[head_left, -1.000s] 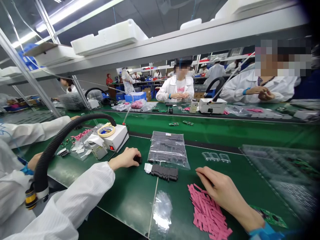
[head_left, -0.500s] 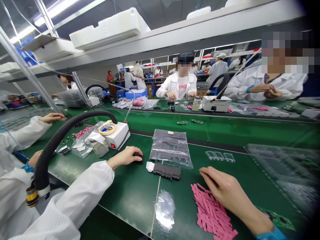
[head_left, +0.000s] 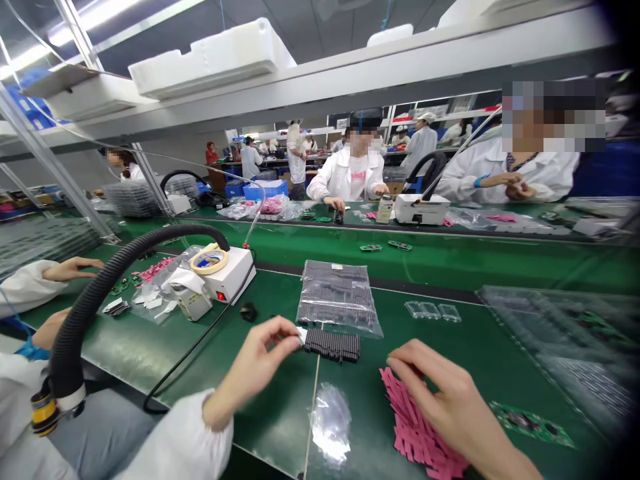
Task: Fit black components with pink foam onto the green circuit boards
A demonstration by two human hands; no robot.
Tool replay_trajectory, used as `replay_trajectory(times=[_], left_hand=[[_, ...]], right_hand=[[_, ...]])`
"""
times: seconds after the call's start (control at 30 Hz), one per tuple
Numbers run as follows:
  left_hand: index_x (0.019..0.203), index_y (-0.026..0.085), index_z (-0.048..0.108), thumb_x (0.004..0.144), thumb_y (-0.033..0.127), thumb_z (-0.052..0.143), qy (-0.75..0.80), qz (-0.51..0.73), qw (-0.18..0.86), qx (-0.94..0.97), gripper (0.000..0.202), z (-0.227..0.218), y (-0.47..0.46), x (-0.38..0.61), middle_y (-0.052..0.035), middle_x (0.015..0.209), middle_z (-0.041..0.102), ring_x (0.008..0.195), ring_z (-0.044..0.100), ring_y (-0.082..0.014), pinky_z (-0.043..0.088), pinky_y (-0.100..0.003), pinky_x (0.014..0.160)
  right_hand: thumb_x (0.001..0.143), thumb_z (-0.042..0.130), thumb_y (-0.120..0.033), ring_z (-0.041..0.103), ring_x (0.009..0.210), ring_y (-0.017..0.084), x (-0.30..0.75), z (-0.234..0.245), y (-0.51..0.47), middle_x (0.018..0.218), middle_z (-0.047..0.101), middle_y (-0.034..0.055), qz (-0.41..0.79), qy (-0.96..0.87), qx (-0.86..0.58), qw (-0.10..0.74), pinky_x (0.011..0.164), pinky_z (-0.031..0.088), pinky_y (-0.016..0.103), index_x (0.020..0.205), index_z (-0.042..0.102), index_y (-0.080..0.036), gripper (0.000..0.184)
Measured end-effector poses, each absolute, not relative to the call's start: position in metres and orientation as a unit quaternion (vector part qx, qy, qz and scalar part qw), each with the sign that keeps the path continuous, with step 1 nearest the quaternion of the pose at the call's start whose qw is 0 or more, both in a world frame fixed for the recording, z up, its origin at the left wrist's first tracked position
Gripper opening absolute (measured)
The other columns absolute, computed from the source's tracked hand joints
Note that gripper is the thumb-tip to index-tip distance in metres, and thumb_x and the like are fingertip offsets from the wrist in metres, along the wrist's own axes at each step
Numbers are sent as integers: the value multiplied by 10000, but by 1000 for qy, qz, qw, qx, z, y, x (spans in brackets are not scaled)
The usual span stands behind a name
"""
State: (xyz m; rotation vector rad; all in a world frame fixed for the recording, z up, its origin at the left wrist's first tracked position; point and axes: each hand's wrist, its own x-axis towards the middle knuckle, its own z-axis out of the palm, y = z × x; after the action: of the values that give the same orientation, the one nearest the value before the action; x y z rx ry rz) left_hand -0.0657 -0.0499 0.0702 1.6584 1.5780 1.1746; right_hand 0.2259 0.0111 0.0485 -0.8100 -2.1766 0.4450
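My left hand [head_left: 270,350] is closed, with thumb and forefinger pinching the edge of a white piece [head_left: 302,335] at the left end of a row of black strips [head_left: 333,345]. A small dark round object [head_left: 249,311] lies on the green bench beyond that hand. My right hand [head_left: 440,393] hovers over a pile of pink strips [head_left: 417,430], fingers bent and thumb close to the forefinger. What its fingertips hold, if anything, is hidden. Behind the row lies a clear bag of black strips [head_left: 336,297].
Clear plastic pieces [head_left: 433,311] and a green circuit board [head_left: 533,423] lie to the right. A crumpled clear bag [head_left: 331,423] is near the front. A white box [head_left: 235,277] with a tape roll, a black hose [head_left: 107,280] and a cable [head_left: 195,347] occupy the left. Co-workers sit opposite and at left.
My left hand has let go of the small dark object and moved right and nearer, to the white piece. My right hand has come slightly lower over the pink strips.
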Motion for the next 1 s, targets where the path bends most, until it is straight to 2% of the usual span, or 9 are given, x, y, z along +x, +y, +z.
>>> replay_trajectory(times=[0.07, 0.17, 0.27, 0.33, 0.47, 0.57, 0.67, 0.77, 1.0], left_hand=[[868, 221, 675, 894, 362, 598, 569, 471, 313, 597, 163, 61, -69, -36, -36, 831, 709, 748, 653, -183, 529, -274, 672], [855, 245, 711, 864, 353, 672, 513, 554, 391, 526, 114, 43, -86, -1, -27, 802, 709, 736, 673, -181, 553, -260, 662], [863, 266, 736, 860, 329, 695, 490, 580, 410, 505, 75, 29, -93, 15, -24, 799, 701, 741, 687, -184, 568, -256, 654], [929, 290, 747, 874, 281, 684, 493, 569, 383, 536, 84, 24, -96, 18, -25, 828, 690, 737, 683, -179, 567, -255, 641], [1179, 342, 695, 875, 154, 663, 503, 532, 243, 636, 359, 17, -103, 19, -51, 993, 696, 850, 694, -197, 576, -284, 748], [1225, 339, 668, 868, 124, 663, 500, 539, 181, 653, 417, 13, -109, 19, -59, 992, 702, 848, 701, -209, 581, -291, 734], [1167, 328, 690, 865, 140, 668, 509, 546, 189, 638, 357, 10, -112, 18, -52, 960, 711, 805, 703, -212, 587, -297, 697], [1142, 337, 693, 857, 159, 681, 520, 545, 204, 625, 337, 9, -113, 17, -40, 952, 712, 793, 700, -211, 590, -303, 692], [1160, 311, 701, 869, 164, 667, 524, 527, 220, 632, 328, 7, -112, 15, -59, 1015, 725, 821, 713, -215, 602, -314, 726]], right_hand=[[1017, 499, -265, 611, 679, 163, 206, 50, -19, 793, 634, 17, 254, -830, -327, 373, 619, 480, 277, 856, 605, -237, 195], [993, 551, -304, 609, 671, 160, 180, 44, -55, 804, 636, 13, 350, -774, -346, 399, 591, 491, 253, 935, 624, -237, 115], [995, 529, -298, 588, 661, 155, 168, 34, -72, 764, 603, 10, 390, -718, -369, 443, 581, 475, 246, 845, 611, -214, 190], [989, 534, -284, 564, 647, 150, 168, 28, -77, 736, 585, 6, 383, -697, -388, 466, 571, 451, 247, 793, 599, -204, 221], [971, 559, -236, 528, 614, 135, 166, 21, -82, 703, 559, -4, 347, -671, -404, 516, 545, 418, 246, 750, 594, -196, 227], [951, 589, -202, 532, 620, 136, 162, 17, -86, 709, 554, -2, 347, -653, -393, 548, 535, 431, 244, 757, 619, -194, 196], [938, 605, -189, 571, 672, 152, 160, 17, -90, 763, 582, 17, 372, -660, -369, 538, 554, 463, 255, 855, 686, -196, 117], [957, 565, -185, 601, 726, 166, 161, 18, -92, 821, 609, 38, 396, -663, -361, 523, 588, 486, 269, 936, 701, -198, 138], [960, 550, -168, 554, 677, 145, 160, 15, -91, 771, 568, 17, 381, -670, -381, 511, 580, 448, 259, 842, 648, -189, 155]])
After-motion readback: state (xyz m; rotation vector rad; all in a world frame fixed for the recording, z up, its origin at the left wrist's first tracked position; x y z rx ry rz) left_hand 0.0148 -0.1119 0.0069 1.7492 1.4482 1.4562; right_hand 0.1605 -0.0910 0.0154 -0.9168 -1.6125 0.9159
